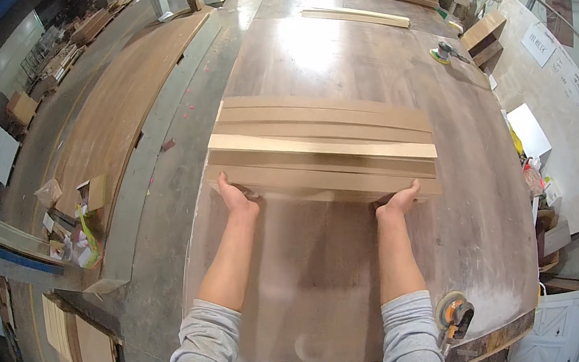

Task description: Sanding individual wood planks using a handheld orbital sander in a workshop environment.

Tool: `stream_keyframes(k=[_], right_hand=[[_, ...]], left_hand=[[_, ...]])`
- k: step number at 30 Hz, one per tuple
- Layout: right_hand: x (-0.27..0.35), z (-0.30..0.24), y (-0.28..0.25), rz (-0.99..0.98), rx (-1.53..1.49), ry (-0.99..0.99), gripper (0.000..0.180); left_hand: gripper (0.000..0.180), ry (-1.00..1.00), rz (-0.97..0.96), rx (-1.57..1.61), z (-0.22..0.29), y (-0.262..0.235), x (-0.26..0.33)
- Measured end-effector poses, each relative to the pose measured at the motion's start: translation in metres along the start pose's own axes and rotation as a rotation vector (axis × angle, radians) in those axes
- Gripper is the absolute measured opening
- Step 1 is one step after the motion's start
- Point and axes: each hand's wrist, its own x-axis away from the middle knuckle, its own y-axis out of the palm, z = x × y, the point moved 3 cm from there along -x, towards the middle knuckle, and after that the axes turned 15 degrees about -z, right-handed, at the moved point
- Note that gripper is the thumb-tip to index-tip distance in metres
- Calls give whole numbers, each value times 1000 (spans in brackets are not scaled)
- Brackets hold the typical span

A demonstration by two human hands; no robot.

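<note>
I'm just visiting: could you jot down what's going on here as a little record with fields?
Place: woodworking shop, seen from above
Surface: large brown workbench
Left hand: on the near edge of the stack of wooden strips
Right hand: on the same near edge, further right
Stack: flat, strips lying crosswise
Nearby: orange sander at bench's right edge; another sander far side

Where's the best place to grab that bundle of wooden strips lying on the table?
Grip the bundle of wooden strips at its two short ends, from the near long edge. It lies flat and wide across the table, so spread hands likely keep the loose strips together.
</note>
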Motion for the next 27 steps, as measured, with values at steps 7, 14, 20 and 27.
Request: stream_keyframes(k=[7,14,20,27], right_hand=[[-59,21,16,-33,22,31,76],[-128,29,15,-89,42,62,85],[-136,37,27,-79,111,29,82],[-58,26,-14,-235,263,225,103]], left_hand=[[60,-1,-98,30,2,13,-42],[64,41,-110,69,-6,45,-55],[65,3,-180,6,-4,42,-69],[57,151,-169,-224,-33,-44,-31]])
